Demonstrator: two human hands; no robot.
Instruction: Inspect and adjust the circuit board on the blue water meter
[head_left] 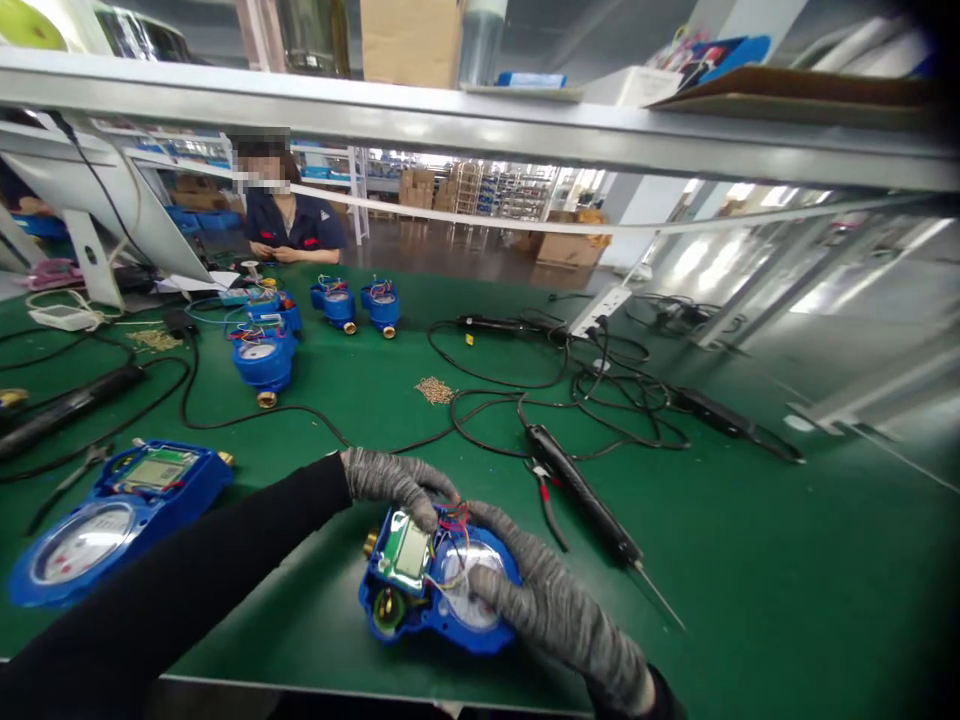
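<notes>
Blue meter (435,590): open-faced housing lying on the green bench (750,560), caught between both gloved hands, its green circuit board (406,550) and red wires exposed.
Left grip (397,482): fingers curled over the meter's far edge, fingertips pressed on the board's top corner.
Right grip (547,600): fingers spread flat across the round dial, pressing down on it.
Right of that grip: a black electric screwdriver (585,495) lying on the bench, close by, tip toward the near edge.
Left of the grips: a second blue meter (105,520), well apart.
Beyond: more meters (262,360), tangled black cables (600,390), and a seated co-worker (289,225).
</notes>
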